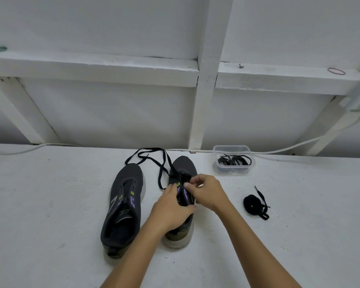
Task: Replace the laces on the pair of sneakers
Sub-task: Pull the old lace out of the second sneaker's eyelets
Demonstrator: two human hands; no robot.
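Note:
Two dark grey sneakers stand side by side on a white table (50,194), toes pointing away from me. The left sneaker (123,204) has no lace in its eyelets. Over the right sneaker (184,167) both my hands work at the eyelets. My left hand (170,208) grips the shoe's upper around the tongue. My right hand (206,191) pinches the black lace (160,163) at an eyelet. That lace trails in loose loops toward the wall. A bundled black lace (255,204) lies on the table to the right.
A clear plastic tub (232,149) holding several coiled black laces sits near the wall at the back right. A white cable (299,145) runs along the table's far edge. White wall framing rises behind the table.

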